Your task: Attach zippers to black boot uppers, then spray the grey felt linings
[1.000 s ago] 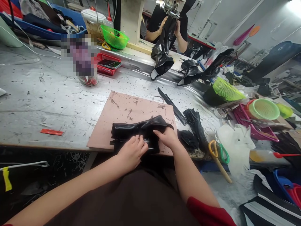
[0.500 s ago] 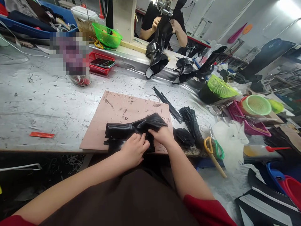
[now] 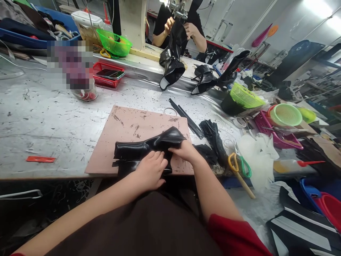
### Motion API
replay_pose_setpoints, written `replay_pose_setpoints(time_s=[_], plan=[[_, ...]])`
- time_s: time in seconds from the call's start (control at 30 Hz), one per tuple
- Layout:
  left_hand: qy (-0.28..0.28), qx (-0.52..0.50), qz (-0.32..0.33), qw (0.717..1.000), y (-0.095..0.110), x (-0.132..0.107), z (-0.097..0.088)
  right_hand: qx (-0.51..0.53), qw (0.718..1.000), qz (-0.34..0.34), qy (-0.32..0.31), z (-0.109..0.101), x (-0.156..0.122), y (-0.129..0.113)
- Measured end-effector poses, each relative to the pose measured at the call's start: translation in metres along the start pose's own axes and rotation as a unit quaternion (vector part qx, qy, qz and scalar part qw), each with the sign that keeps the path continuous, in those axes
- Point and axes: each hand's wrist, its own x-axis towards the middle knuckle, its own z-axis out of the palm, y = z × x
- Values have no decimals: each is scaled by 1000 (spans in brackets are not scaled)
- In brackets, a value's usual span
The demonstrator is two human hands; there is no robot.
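Observation:
A black leather boot upper (image 3: 130, 150) lies folded across a scuffed pink board (image 3: 128, 122) at the near edge of the table. My left hand (image 3: 152, 167) is closed at its lower part, fingers bent together and pressed on the leather. At the right end of the upper, my right hand (image 3: 183, 151) grips it, with the thumb on top and the other fingers hidden inside or behind the leather. Frayed black edging shows at the upper's left end.
Right of the board lie black strips (image 3: 213, 138), scissors (image 3: 237, 161) and white pattern pieces (image 3: 258, 156). An orange-red tool (image 3: 41, 159) rests at left. Across the table, a person's hands (image 3: 190, 30) hold a boot (image 3: 173, 67) at a sewing machine (image 3: 178, 10).
The whole view has shifted slightly, so things appear a little further left. Both hands stay on the boot upper, with only small finger movement.

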Motion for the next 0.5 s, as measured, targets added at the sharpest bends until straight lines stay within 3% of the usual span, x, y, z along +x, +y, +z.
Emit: replay_pose_setpoints(time_s=[0.33,0.5], plan=[[0,3,7,1000,0,2,2,-6,994,-37,-107,-17,32,15],[1,4,8,1000,-2,3,2,-26,995,-38,-90,-9,28,18]])
